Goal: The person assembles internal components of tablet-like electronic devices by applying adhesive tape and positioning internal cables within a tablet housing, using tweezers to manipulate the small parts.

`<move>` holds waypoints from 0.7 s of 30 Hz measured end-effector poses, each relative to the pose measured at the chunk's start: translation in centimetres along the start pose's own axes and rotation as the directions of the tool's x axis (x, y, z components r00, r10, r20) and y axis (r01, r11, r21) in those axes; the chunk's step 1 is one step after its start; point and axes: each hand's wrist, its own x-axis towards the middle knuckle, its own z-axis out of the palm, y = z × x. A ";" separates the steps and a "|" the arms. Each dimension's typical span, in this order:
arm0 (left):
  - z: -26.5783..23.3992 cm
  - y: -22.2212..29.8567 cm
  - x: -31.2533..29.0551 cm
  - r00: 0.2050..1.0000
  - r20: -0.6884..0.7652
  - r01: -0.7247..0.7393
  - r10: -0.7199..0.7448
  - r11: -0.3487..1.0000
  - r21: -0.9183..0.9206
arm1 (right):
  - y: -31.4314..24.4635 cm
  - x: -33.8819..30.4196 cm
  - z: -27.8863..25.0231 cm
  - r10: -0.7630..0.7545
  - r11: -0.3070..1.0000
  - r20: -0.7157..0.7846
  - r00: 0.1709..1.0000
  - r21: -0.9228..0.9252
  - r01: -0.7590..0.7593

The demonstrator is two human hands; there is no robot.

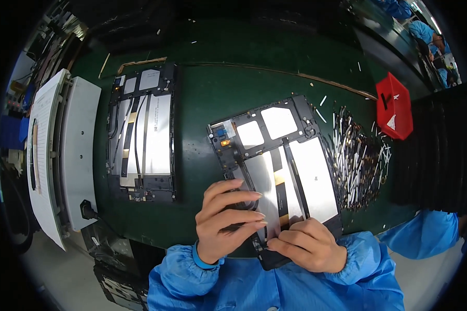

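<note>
An opened tablet (316,176), its silver battery and black inner frame bare, lies tilted in front of me with its lower edge against my blue smock. Over its left edge, my left hand (223,217) spreads its fingers apart, the tips above a black cable. My right hand (308,246) is closed low on the tablet, fingertips pinched together near the bottom end of the battery. What they pinch, if anything, is too small to make out. A second opened tablet (158,135) of the same kind lies to the left, apart from both hands.
A heap of thin black and white strips (355,166) lies right of the near tablet. Beyond it stands a red bin (397,116). At left are a grey metal box (83,150) and a paper sheet (49,155) with a pen. Another person's blue sleeve (423,236) shows at right.
</note>
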 end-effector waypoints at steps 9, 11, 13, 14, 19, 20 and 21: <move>-0.5 1.1 1.7 0.995 0.103 -0.042 0.020 0.975 0.217 | 0.0 0.1 -0.2 0.016 1.000 0.044 0.999 0.017 -0.016; -0.1 1.0 2.0 0.992 0.123 -0.008 -0.024 0.967 0.253 | -0.2 0.1 -0.3 0.018 1.000 0.044 0.999 0.007 -0.018; 0.0 1.0 2.1 0.992 0.120 0.002 -0.034 0.965 0.261 | -0.2 0.0 -0.1 0.025 1.000 0.043 0.999 -0.004 -0.025; 0.0 1.0 2.1 0.992 0.120 0.011 -0.045 0.965 0.264 | -0.1 -0.2 0.1 0.017 1.000 0.033 0.999 -0.005 -0.017; 0.0 1.3 2.4 0.992 0.120 0.008 -0.045 0.957 0.289 | -0.1 0.0 -0.1 0.003 1.000 0.028 1.000 -0.013 -0.003; 0.0 1.3 2.5 0.991 0.124 0.009 -0.048 0.953 0.302 | -0.1 0.0 -0.1 0.009 1.000 0.032 0.999 -0.013 -0.008; 0.1 1.4 2.5 0.991 0.126 0.009 -0.049 0.954 0.300 | -0.1 0.0 -0.1 0.014 1.000 0.036 0.999 -0.013 -0.014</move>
